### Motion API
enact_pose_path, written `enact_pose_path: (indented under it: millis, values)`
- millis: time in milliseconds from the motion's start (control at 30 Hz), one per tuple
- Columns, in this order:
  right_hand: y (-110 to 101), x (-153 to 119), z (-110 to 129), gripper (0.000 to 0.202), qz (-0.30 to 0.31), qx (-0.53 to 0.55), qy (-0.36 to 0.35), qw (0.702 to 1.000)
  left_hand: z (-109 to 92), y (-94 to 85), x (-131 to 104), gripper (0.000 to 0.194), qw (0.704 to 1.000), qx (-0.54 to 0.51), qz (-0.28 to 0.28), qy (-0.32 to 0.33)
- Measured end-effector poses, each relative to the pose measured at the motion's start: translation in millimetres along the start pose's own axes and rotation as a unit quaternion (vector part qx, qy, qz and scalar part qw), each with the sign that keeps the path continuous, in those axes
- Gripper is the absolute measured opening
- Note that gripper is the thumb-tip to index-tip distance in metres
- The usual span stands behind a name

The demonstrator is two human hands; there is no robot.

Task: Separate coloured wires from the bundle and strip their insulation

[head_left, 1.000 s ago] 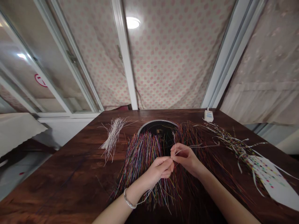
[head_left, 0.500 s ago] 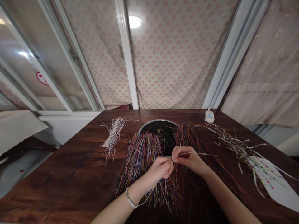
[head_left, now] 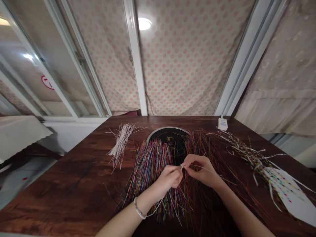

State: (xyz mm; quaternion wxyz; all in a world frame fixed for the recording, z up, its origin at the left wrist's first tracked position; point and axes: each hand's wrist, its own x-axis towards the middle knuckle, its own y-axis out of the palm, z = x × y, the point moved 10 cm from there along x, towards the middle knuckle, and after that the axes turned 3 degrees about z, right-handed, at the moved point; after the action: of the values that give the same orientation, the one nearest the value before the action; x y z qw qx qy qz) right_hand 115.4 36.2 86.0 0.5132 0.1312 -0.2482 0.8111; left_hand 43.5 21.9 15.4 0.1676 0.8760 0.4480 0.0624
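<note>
My left hand, with a beaded bracelet at the wrist, is closed in a pinch on a thin white cord. My right hand pinches the same cord just beside it, fingertips almost touching the left ones. Loose cord ends trail right past my right hand and down below my left wrist. Under and left of the hands lies a thick bundle of multicoloured cords. A darker reddish bundle of cords spreads on the right. Whatever sits between the fingertips is too small to make out.
Behind the bundles is a round black tray with a silver rim. White cords lie to the left on the dark wooden table. Beaded strands, a dotted white sheet and a small white box are at right.
My right hand has shifted slightly, its fingers tilting at the pinch point. The cord end beside it now slants lower. My left hand keeps its pinch nearly in place.
</note>
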Motion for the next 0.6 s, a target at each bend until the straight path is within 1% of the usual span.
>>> enact_pose_path:
  millis: [100,200,300,433,600]
  values:
    - [-2.2,-0.6,3.4,0.005,-0.029,-0.014,-0.013,0.999,-0.2,-2.0,0.0,0.019,1.0,-0.002,-0.004,0.001]
    - [-5.3,-0.4,0.9,0.004,-0.03,0.001,0.012,0.999,-2.2,-0.9,-0.8,0.019,1.0,-0.002,0.002,0.001]
    - [-8.7,-0.2,-5.1,0.007,-0.01,0.022,0.047,0.999,-3.5,2.2,-1.9,0.02,1.0,0.002,0.01,-0.01]
    - [-9.0,-0.5,-10.6,0.008,0.023,0.039,0.075,0.996,-3.9,8.1,-3.7,0.024,0.999,0.03,0.03,-0.028]
    - [2.3,-1.0,-10.7,0.009,0.072,0.045,0.091,0.992,-5.5,12.8,-4.5,0.023,0.997,0.054,0.05,-0.017]
